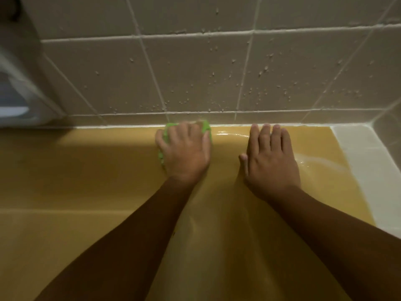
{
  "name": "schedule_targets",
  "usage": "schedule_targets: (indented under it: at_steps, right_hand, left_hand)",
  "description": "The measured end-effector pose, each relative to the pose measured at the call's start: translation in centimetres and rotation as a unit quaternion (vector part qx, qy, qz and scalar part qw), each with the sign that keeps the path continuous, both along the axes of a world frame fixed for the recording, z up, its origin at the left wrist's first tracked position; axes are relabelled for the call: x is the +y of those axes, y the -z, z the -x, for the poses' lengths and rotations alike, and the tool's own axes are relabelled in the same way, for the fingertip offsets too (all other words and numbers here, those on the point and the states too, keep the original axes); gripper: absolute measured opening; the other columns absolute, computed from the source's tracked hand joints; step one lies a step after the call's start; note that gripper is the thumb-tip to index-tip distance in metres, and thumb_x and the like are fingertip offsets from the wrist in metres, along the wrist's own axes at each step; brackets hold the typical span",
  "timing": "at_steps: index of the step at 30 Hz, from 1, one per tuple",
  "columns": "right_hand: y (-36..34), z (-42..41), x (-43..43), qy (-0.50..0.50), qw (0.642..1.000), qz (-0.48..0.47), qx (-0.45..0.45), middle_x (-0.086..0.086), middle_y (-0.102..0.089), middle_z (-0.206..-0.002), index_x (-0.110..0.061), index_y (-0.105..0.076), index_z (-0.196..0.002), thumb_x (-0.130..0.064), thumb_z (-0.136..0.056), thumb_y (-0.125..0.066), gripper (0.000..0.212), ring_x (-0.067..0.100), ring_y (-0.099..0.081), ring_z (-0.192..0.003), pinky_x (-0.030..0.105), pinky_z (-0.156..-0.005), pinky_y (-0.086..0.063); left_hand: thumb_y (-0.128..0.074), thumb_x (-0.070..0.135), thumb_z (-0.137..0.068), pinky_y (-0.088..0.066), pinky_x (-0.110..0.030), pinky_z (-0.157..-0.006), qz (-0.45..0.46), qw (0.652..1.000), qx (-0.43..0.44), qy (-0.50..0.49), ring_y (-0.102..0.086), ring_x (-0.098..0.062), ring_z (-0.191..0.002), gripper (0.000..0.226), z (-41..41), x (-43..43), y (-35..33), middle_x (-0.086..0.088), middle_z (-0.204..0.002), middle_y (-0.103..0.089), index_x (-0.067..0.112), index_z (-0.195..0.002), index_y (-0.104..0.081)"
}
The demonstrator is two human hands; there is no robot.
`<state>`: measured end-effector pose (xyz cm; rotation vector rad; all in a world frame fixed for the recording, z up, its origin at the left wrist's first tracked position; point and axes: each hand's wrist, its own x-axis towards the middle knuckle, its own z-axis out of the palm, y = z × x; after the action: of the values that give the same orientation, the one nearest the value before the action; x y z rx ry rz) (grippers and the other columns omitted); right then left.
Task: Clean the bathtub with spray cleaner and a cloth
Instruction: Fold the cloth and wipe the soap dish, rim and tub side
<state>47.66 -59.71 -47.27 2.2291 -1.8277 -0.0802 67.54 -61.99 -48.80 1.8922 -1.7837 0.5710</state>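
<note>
The yellow bathtub [91, 170] fills the lower part of the view, its far ledge meeting the tiled wall. My left hand [185, 151] presses a green cloth [168, 130] flat on that far ledge, right at the white caulk line; only the cloth's edges show around my fingers. To its right, my right hand [271, 155] lies flat on the tub with fingers spread and holds nothing. The surface beside my right hand glistens wet. No spray bottle is in view.
Beige wall tiles [195, 72] dotted with droplets rise behind the tub. A white ledge [364, 161] borders the tub at the right end. A blurred white object [19, 94] stands at the far left by the wall.
</note>
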Motion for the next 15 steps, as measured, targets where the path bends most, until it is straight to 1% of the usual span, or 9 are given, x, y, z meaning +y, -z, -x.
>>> schedule_targets:
  at_steps: [1,3,5,7,8,10,12,13,15]
  right_hand:
    - [0.3,-0.3,-0.1,0.002,1.000,0.008,-0.008,0.037,-0.028,-0.159,0.006,-0.013,-0.160,-0.042,-0.107,-0.016,0.072,0.055,-0.023,-0.149,0.061,-0.125,-0.014]
    - [1.0,-0.7,-0.2,0.000,1.000,0.021,-0.022,0.038,-0.029,-0.158,0.008,-0.015,-0.160,-0.038,-0.106,-0.018,0.071,0.056,-0.024,-0.148,0.062,-0.125,-0.014]
    - [1.5,-1.0,-0.3,-0.001,0.999,0.044,-0.032,0.038,-0.030,-0.157,0.008,-0.017,-0.159,-0.038,-0.106,-0.021,0.070,0.055,-0.025,-0.148,0.062,-0.124,-0.015]
    - [1.6,-1.4,-0.4,0.000,0.998,0.061,-0.033,0.037,-0.031,-0.157,0.007,-0.016,-0.159,-0.040,-0.107,-0.023,0.070,0.054,-0.025,-0.147,0.062,-0.124,-0.014]
    - [1.8,-1.7,-0.5,-0.003,0.998,0.062,-0.032,0.036,-0.031,-0.157,0.007,-0.015,-0.160,-0.040,-0.108,-0.023,0.070,0.053,-0.025,-0.148,0.062,-0.124,-0.014]
    - [2.2,-1.9,-0.7,-0.012,0.997,0.068,-0.030,0.034,-0.030,-0.158,0.005,-0.012,-0.160,-0.039,-0.109,-0.024,0.068,0.052,-0.024,-0.149,0.061,-0.124,-0.013]
    - [2.5,-2.1,-0.9,-0.022,0.996,0.080,-0.038,0.034,-0.032,-0.158,0.004,-0.013,-0.160,-0.039,-0.109,-0.024,0.068,0.051,-0.025,-0.148,0.060,-0.124,-0.012]
    - [2.6,-2.2,-1.0,-0.027,0.995,0.084,-0.044,0.034,-0.032,-0.157,0.004,-0.015,-0.160,-0.039,-0.108,-0.024,0.068,0.051,-0.026,-0.148,0.060,-0.124,-0.012]
    - [2.9,-2.3,-1.1,-0.033,0.994,0.093,-0.050,0.034,-0.031,-0.158,0.004,-0.016,-0.160,-0.039,-0.108,-0.023,0.068,0.051,-0.025,-0.149,0.059,-0.124,-0.010]
  left_hand:
    - [-0.043,0.042,-0.103,-0.040,-0.055,-0.101,-0.005,0.998,-0.030,0.052,-0.056,-0.033,-0.095,0.036,2.0,-0.4,-0.4,-0.011,-0.102,-0.061,0.015,-0.118,-0.060]
    - [-0.043,0.045,-0.104,-0.041,-0.054,-0.100,-0.006,0.977,-0.086,0.194,-0.056,-0.031,-0.093,0.039,4.3,-0.8,-1.0,-0.008,-0.103,-0.063,0.017,-0.122,-0.063]
    - [-0.044,0.046,-0.106,-0.041,-0.052,-0.098,0.014,0.956,-0.127,0.266,-0.057,-0.030,-0.092,0.040,2.5,-1.5,-0.9,-0.007,-0.104,-0.064,0.018,-0.126,-0.064]
    - [-0.046,0.047,-0.105,-0.039,-0.051,-0.098,0.033,0.953,-0.155,0.258,-0.057,-0.031,-0.093,0.040,-1.5,-1.9,-0.4,-0.008,-0.103,-0.064,0.018,-0.126,-0.065]
    - [-0.047,0.047,-0.105,-0.037,-0.050,-0.097,0.031,0.962,-0.146,0.228,-0.056,-0.032,-0.093,0.039,-3.5,-1.7,0.1,-0.009,-0.101,-0.063,0.017,-0.124,-0.065]
    - [-0.046,0.044,-0.105,-0.037,-0.050,-0.095,0.032,0.989,-0.074,0.126,-0.053,-0.032,-0.092,0.037,-5.5,-0.8,0.5,-0.012,-0.097,-0.061,0.015,-0.117,-0.065]
    - [-0.046,0.041,-0.104,-0.040,-0.052,-0.094,0.048,0.998,-0.036,0.021,-0.055,-0.033,-0.092,0.032,-3.1,-0.6,0.4,-0.013,-0.096,-0.060,0.015,-0.113,-0.061]
    - [-0.046,0.041,-0.103,-0.042,-0.052,-0.094,0.046,0.998,-0.042,0.015,-0.056,-0.033,-0.092,0.031,-1.0,-0.8,0.5,-0.013,-0.097,-0.060,0.016,-0.114,-0.061]
    - [-0.046,0.043,-0.103,-0.043,-0.051,-0.094,0.030,0.994,-0.067,0.085,-0.057,-0.033,-0.090,0.034,2.9,-0.9,0.1,-0.010,-0.097,-0.062,0.018,-0.115,-0.065]
